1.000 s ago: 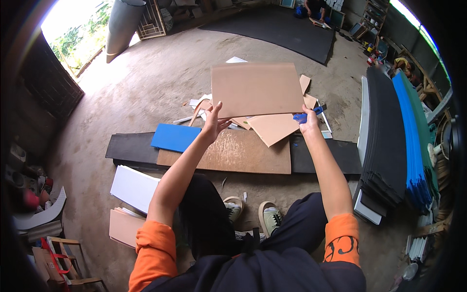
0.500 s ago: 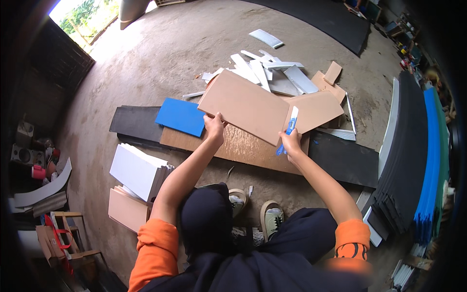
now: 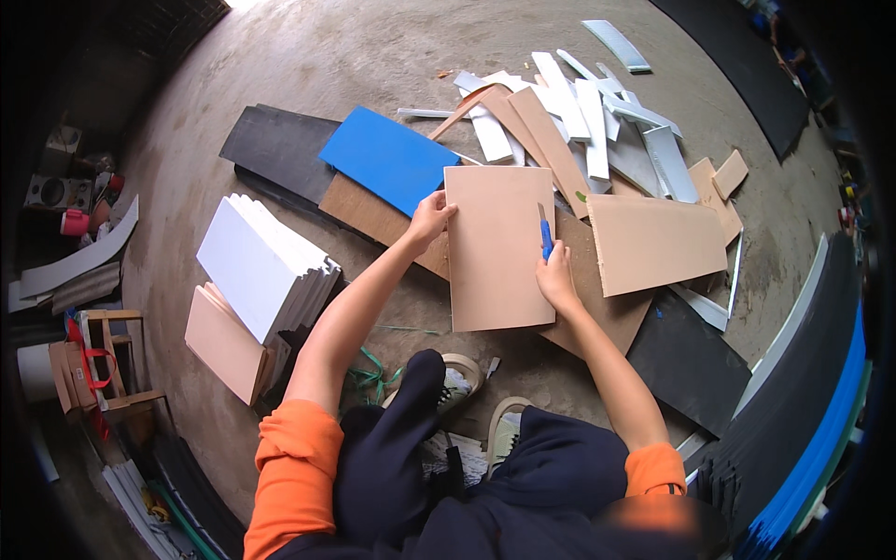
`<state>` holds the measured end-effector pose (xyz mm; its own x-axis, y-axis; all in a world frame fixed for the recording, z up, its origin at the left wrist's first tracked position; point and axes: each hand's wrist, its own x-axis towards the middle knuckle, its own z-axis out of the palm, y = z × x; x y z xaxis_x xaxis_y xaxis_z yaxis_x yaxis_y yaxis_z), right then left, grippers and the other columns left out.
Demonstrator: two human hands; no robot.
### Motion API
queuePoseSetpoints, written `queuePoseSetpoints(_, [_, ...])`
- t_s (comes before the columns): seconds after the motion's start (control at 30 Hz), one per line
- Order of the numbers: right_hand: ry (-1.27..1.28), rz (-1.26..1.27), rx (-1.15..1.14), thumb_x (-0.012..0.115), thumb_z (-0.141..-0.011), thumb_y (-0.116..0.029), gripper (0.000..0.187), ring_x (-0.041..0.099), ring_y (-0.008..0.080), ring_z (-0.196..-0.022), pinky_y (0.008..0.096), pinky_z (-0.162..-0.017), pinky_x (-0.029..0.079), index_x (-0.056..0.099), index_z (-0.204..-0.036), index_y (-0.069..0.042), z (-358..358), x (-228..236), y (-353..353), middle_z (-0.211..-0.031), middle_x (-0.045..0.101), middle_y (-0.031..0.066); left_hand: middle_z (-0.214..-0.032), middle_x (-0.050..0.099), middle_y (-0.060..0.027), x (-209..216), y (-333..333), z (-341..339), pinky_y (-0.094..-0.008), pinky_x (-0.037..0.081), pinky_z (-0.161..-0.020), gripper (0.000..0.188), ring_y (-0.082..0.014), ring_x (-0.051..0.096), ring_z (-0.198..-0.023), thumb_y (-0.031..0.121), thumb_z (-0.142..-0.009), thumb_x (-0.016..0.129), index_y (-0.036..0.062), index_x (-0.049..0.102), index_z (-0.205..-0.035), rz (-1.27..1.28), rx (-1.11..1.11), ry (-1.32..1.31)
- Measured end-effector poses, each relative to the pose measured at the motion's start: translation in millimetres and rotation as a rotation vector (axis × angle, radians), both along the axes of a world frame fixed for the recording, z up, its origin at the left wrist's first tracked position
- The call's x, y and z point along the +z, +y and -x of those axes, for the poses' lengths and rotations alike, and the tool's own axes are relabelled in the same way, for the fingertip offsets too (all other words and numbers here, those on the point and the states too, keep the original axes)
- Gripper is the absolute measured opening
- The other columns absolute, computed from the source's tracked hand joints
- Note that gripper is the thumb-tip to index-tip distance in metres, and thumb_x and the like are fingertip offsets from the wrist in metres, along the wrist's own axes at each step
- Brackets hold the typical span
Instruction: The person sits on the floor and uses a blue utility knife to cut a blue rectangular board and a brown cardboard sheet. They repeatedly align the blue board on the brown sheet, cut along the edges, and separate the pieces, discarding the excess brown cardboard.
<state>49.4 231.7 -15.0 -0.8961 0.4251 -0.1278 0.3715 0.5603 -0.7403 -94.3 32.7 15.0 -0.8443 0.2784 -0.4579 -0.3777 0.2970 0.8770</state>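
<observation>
Two bare hands are holding the work over a brown board (image 3: 367, 217) on the floor: the left hand (image 3: 431, 220) is gripping a tan sheet (image 3: 495, 252) by its left edge, near the far corner, and the right hand (image 3: 557, 276) is closing its grip around a blue cutter (image 3: 546, 239) at the right edge. Compared with half a second ago, the sheet is no longer slanting lengthwise across the board; its long sides are now running toward the person, and tan strips (image 3: 541, 131) it was covering are showing beyond it. The cutter's blade is pointing to the far edge, over the sheet's face. The left fingers beneath the sheet are hiding from view, and whether the right hand is also pressing the sheet is staying unclear. The sheet is covering the board's middle, while a blue panel (image 3: 387, 159) is overlapping the board's left part. White offcuts (image 3: 593, 121) are lying heaped beyond, and a loose tan piece (image 3: 658, 243) is resting across the board's right side. White sheets (image 3: 266, 266) are standing stacked left of the left forearm. Black sheets (image 3: 784, 392) at right are running into the dark rim, partly cut off.
</observation>
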Motion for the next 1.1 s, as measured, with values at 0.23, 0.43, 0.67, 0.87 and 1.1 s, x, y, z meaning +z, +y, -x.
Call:
queuePoseSetpoints(0.23, [-0.044,-0.372,0.083,0.052,-0.075,-0.005,0.048,0.042,0.0388,-0.098,0.0461,-0.084,0.037,0.034,-0.118,0.003,-6,3,-24,-0.109,0.037,0.023,-0.114,0.051,-0.0132,-2,-40,-11,-0.033,0.044,-0.086,0.036,-0.025,0.048,-0.11,0.018,-0.081,0.059,0.0074,0.052,-0.115,0.388,-0.132,0.616])
queuePoseSetpoints(0.43, [0.079,-0.404,0.202,0.057,-0.076,-0.012,0.052,0.034,0.0376,-0.105,0.0472,-0.089,0.032,0.035,-0.121,0.003,16,14,-29,-0.114,0.035,0.021,-0.109,0.054,-0.0144,-17,-117,-20,-0.0317,0.045,-0.085,0.032,-0.023,0.056,-0.099,0.017,-0.081,0.058,0.0026,0.054,-0.11,0.174,0.176,0.33])
queuePoseSetpoints(0.67, [0.103,-0.347,0.45,0.058,-0.077,-0.019,0.054,0.034,0.0368,-0.109,0.0442,-0.097,0.027,0.039,-0.121,0.005,144,17,-42,-0.12,0.043,0.0221,-0.115,0.051,-0.0173,-41,-106,-11,-0.0326,0.043,-0.086,0.05,-0.023,0.055,-0.101,0.022,-0.079,0.06,-0.0014,0.042,-0.119,0.108,0.251,0.256])
queuePoseSetpoints(0.87, [-0.078,-0.257,0.407,0.054,-0.078,-0.022,0.05,0.034,0.0313,-0.113,0.0485,-0.094,0.028,0.041,-0.127,-0.02,199,-1,-67,-0.117,0.053,0.0057,-0.121,0.046,-0.02,-25,-86,0,-0.0335,0.041,-0.09,0.065,-0.0242,0.052,-0.105,0.02,-0.079,0.06,-0.0042,0.027,-0.129,-0.045,0.336,0.087])
queuePoseSetpoints(1.1, [0.09,0.149,0.311,0.055,-0.079,-0.019,0.038,0.039,0.0256,-0.107,0.0384,-0.094,0.031,0.053,-0.116,-0.017,215,-3,-106,-0.101,0.062,0.0032,-0.1,0.057,-0.0086,-54,-118,40,-0.0269,0.044,-0.074,0.043,-0.0125,0.052,-0.083,0.016,-0.083,0.058,-0.0029,0.045,-0.118,0.121,0.648,0.228])
